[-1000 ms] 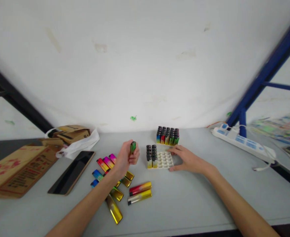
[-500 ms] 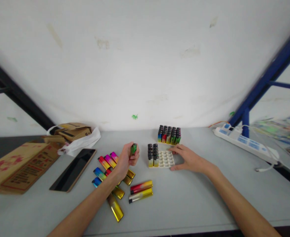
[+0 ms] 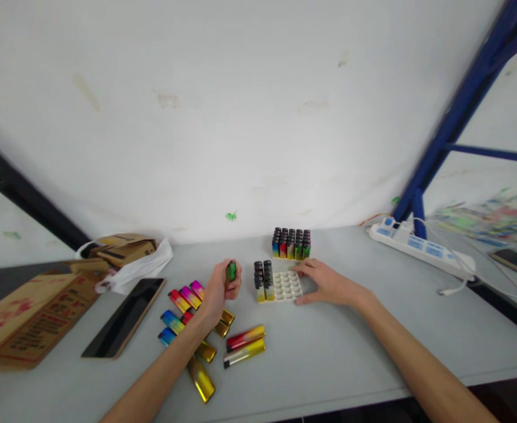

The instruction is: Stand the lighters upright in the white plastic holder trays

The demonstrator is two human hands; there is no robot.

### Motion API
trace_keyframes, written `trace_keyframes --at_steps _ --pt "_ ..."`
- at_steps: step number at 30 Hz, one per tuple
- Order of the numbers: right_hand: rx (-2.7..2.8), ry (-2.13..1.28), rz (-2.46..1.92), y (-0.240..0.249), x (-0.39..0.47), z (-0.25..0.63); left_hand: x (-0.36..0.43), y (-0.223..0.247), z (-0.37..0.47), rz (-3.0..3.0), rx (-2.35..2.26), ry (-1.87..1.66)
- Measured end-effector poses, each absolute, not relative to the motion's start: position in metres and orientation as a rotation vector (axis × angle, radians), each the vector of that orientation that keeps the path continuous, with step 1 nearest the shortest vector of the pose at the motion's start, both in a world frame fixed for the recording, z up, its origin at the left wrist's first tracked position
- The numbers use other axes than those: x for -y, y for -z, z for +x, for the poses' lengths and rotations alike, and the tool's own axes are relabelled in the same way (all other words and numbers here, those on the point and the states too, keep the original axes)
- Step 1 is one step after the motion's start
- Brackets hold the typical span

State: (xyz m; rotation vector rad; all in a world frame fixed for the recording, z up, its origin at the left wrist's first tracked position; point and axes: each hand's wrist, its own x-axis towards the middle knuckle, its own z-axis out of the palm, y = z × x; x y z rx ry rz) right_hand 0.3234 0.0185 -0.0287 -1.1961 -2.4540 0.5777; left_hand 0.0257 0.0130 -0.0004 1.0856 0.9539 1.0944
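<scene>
My left hand (image 3: 223,286) is closed around a green lighter (image 3: 231,271), whose upper part shows above the fingers. It is raised over a loose group of shiny lighters in pink, blue, red and gold. To its right lies a white tray (image 3: 288,285) with round-edged holes; two columns of black-topped lighters (image 3: 265,281) stand upright in its left side. My right hand (image 3: 324,282) grips the tray's right edge, thumb at the near corner and fingers at the far one. A red-and-yellow lighter (image 3: 246,338) and a silver-and-yellow lighter (image 3: 245,353) lie nearer me.
Behind the tray stands a filled block of upright lighters (image 3: 291,244). On the left are a dark phone (image 3: 124,317), cardboard boxes (image 3: 33,317) and a white plastic bag (image 3: 144,267). A white power strip (image 3: 421,249) with cables lies at the right.
The view has turned slightly, so things appear shifted left. Both hands keep their places: the left still holds the green lighter, the right stays at the tray's edge.
</scene>
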Motion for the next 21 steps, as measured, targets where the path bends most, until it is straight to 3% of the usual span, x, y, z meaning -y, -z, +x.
trace_keyframes --at_steps 10,15,21 --pt "2.443 -0.515 -1.149 0.032 -0.021 0.320 -0.027 -0.047 0.049 1.442 -0.909 -1.311" --pt "2.448 -0.479 -1.127 0.031 -0.019 0.313 -0.044 -0.057 0.067 1.854 -0.932 -1.134" --pt "2.448 -0.468 -1.121 0.031 -0.019 0.313 -0.058 -0.025 0.065 2.116 -1.041 -0.830"
